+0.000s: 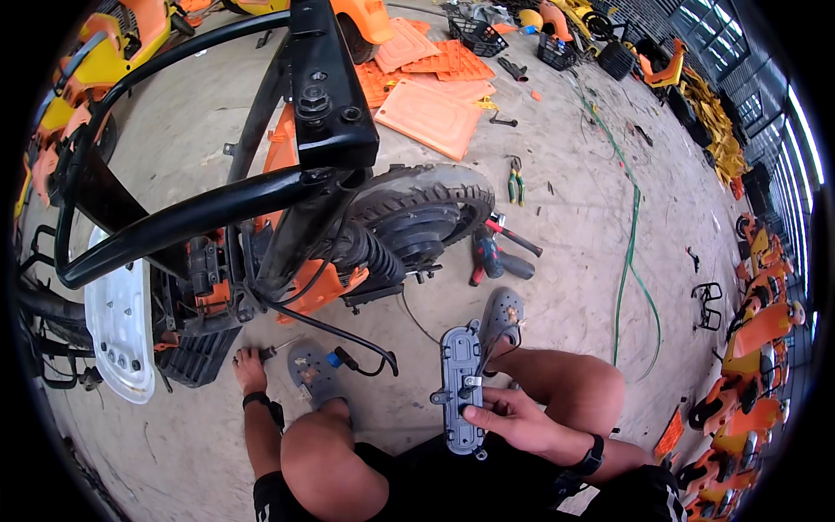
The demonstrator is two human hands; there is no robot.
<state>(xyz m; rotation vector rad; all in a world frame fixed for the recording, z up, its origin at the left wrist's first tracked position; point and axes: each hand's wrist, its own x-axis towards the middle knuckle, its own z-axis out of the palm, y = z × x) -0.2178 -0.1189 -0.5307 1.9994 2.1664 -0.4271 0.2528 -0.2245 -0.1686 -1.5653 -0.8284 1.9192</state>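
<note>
My right hand (519, 424) grips a long grey plastic housing (461, 357) with rounded ends, shaped like the back of a lamp, above my lap. The thumb presses near a small metal bracket and a dark stub in its middle. Down on the concrete floor beside my left shoe, my left hand (250, 372) has its fingers closed at the dark handle of a screwdriver (280, 347); its thin shaft points right. A black cable (335, 329) with a blue-marked connector (339, 357) hangs from the black scooter frame (200, 213) just ahead.
A rear wheel (426, 204) with a spring shock stands in front of me. Beyond it lie a red-and-black power drill (497, 259), green-handled pliers (517, 181) and orange panels (430, 117). A green hose (633, 226) crosses the floor; orange scooters (752, 348) line the right.
</note>
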